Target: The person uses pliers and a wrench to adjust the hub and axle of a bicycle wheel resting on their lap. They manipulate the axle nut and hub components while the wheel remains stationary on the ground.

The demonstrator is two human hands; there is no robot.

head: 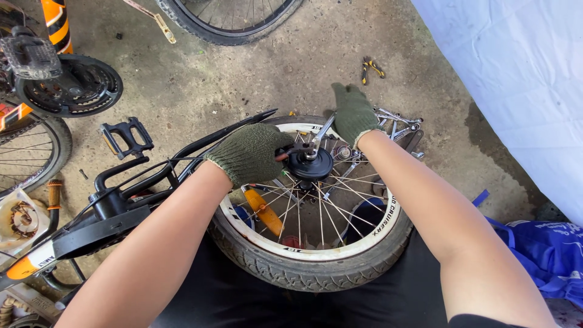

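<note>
Concrete floor beneath the wheel (316, 255): gloved left hand (249, 153) grips its hub (311, 164) while right hand (354, 113) clasps a wrench (320, 135), apparently loosening the axle nut.

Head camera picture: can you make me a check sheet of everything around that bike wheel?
Surface: stained concrete floor.
Job's things: wheel lies flat across the lap; black hub at centre; wrench on the hub.
Clutter: spanners beyond the wheel; pliers farther off.
Grippers: left hand, gloved, grips at the hub; right hand, gloved, rests on the wrench.
Cables: thin cable along the bike frame.
Surroundings: crank, second tyre, white sheet, blue bag.
</note>
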